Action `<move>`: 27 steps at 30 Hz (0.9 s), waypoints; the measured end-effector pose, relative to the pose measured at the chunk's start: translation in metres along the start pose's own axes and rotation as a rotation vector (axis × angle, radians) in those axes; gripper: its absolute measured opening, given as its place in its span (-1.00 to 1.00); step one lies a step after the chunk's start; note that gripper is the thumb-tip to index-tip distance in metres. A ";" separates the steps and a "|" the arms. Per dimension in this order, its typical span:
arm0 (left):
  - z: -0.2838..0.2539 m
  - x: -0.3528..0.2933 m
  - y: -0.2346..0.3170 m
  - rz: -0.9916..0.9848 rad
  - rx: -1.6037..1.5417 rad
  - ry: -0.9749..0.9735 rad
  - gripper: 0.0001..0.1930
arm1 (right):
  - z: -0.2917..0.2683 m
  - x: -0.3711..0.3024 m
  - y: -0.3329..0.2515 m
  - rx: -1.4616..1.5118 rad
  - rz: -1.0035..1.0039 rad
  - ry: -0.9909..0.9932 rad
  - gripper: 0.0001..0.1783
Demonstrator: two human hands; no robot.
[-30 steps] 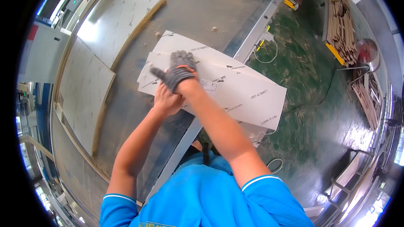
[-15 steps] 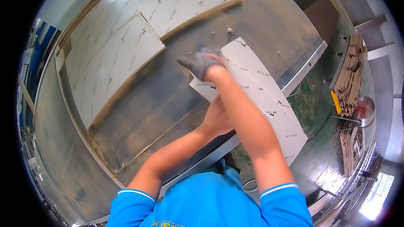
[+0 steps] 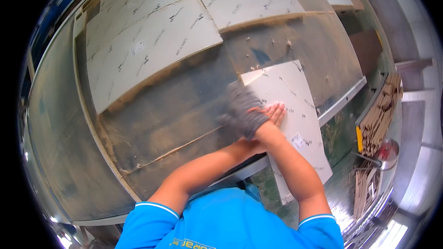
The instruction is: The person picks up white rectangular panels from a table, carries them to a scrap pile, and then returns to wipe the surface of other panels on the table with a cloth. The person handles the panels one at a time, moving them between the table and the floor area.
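A white printed panel [image 3: 295,92] lies at the table's near right, its near end sticking out past the metal edge. My bare left hand [image 3: 277,112] rests on top of it with fingers stretched out flat. Crossing over the left wrist, my right hand [image 3: 244,108] wears a dark grey glove and is smeared by motion beside the panel's left edge. How its fingers are held is hard to make out, and nothing shows clearly in them. Part of my left hand is hidden under the glove and right forearm.
Large white printed panels [image 3: 161,50] cover the far side of the dusty table [image 3: 175,115]. Small chips and sawdust lie behind the near panel. A metal rail [image 3: 344,99] runs along the right edge. Beyond it are stacked brown strips [image 3: 380,110] and a metal pan-like thing [image 3: 387,154].
My gloved right hand has come back toward me from the panel's far end. The panel has turned slightly, and my left hand now lies flat on it. The view has shifted.
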State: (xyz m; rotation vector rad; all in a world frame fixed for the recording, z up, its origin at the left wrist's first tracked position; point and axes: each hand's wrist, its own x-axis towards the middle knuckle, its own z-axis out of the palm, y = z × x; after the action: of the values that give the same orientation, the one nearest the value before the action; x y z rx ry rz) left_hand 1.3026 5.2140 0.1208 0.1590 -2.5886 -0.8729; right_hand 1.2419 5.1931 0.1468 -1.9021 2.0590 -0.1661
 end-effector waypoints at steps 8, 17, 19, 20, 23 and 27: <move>-0.036 0.011 0.012 -0.136 0.065 -0.501 -0.24 | -0.049 0.014 0.039 0.112 0.311 0.225 -0.18; -0.034 -0.017 0.003 0.057 0.155 -0.031 -0.17 | -0.047 0.025 -0.075 0.073 -0.077 0.029 -0.02; -0.030 -0.024 0.011 0.121 0.145 -0.001 -0.23 | -0.021 0.034 -0.003 0.196 0.345 0.191 0.03; -0.036 -0.019 0.015 0.077 0.156 -0.099 -0.26 | -0.022 0.033 0.020 0.186 0.488 0.282 0.07; -0.066 -0.007 0.031 -0.079 0.117 -0.426 -0.28 | -0.029 -0.007 0.020 0.121 0.588 0.392 0.18; -0.057 -0.033 0.020 -0.015 0.340 -0.209 -0.24 | -0.027 -0.125 -0.012 0.303 0.828 0.306 0.15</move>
State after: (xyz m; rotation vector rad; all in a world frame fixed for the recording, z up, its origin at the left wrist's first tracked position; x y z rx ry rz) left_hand 1.3561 5.2056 0.1632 0.1917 -2.9196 -0.4675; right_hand 1.2510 5.3114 0.1960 -0.7847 2.6488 -0.5419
